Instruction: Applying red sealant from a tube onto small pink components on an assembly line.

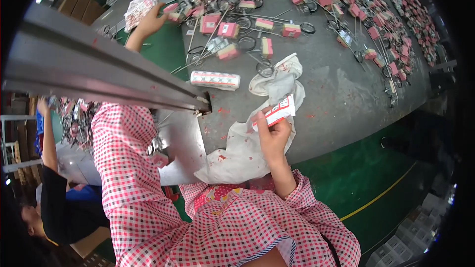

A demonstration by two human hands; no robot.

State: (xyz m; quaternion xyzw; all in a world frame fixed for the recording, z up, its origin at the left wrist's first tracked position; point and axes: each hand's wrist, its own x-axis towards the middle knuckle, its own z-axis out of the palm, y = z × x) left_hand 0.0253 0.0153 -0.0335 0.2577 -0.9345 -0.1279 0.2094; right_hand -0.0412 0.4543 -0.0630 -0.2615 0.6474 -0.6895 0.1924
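My right hand (274, 141) is closed around a flat red-and-white printed strip (282, 112), held above a crumpled, stained white cloth (237, 153) on the grey metal table. Beyond the metal post, my left hand (151, 22) reaches out with thumb and fingers apart. Its fingertips are near the edge of a pile of pink-and-cream blocks with thin metal rods and black coiled leads (210, 22). Just beside that hand is a crumpled white-and-red patterned piece (140, 12). Between the hands, a white roll with red and dark print (215, 80) lies on the table.
A thick metal beam (109, 64) crosses over my left forearm. More block-and-rod parts (378, 29) spread across the table's right side. At lower left, a person in a black top (74, 202) reaches toward another heap of parts (76, 118). Grey boxes (410, 237) stand at lower right.
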